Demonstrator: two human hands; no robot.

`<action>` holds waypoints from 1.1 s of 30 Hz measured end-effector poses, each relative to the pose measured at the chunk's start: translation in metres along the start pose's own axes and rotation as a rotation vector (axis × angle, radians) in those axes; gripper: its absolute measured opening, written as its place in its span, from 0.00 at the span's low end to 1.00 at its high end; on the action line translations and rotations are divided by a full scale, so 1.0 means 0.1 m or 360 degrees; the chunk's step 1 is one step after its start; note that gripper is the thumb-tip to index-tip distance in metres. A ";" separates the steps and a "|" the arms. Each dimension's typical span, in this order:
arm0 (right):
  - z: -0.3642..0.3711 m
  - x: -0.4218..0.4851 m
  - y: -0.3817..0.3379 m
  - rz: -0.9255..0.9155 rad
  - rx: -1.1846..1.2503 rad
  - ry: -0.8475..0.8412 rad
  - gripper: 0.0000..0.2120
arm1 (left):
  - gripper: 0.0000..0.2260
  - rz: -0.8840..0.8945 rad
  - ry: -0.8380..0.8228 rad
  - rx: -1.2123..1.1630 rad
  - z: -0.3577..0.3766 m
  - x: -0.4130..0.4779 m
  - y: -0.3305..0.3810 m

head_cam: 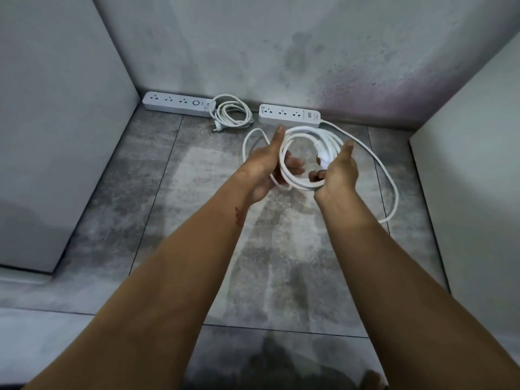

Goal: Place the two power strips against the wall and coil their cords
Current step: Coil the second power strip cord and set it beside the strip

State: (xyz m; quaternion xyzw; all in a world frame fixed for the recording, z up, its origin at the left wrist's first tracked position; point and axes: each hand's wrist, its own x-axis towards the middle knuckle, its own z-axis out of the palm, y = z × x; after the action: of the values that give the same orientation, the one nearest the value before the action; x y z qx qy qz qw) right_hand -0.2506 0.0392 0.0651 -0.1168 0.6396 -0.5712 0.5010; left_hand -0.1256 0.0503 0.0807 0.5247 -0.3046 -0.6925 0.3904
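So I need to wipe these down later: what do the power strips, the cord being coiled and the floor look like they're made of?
Both power strips look like moulded white plastic, smooth and matte. The cord held by the left hand and right hand appears to have a white rubbery or PVC jacket, bending easily into loops. The floor looks like grey stone-look tile, with visible grout lines.

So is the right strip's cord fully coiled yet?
Partly: loops of the cord sit in both hands, but a long slack stretch trails on the floor.
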 end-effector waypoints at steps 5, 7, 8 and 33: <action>-0.03 -0.08 0.02 0.0054 -0.0377 -0.0136 0.14 | 0.18 0.0036 0.0183 -0.0263 0.01 0.04 0.10; -0.05 -0.04 -0.02 -0.0171 -0.0704 -0.0153 0.12 | 0.16 0.0112 0.0187 -0.0103 -0.07 0.06 0.12; -0.04 -0.02 -0.05 -0.0300 -0.0835 -0.0201 0.14 | 0.15 0.0141 0.0170 -0.0007 -0.09 0.06 0.13; 0.07 -0.07 0.01 -0.0155 -0.0410 0.0072 0.24 | 0.18 0.0284 0.0004 0.0135 0.10 0.09 0.05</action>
State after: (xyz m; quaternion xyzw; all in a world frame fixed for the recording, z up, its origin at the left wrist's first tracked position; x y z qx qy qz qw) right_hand -0.2413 0.0400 0.0687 -0.1982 0.7123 -0.5105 0.4391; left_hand -0.1353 0.0402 0.0829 0.5123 -0.3786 -0.6407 0.4285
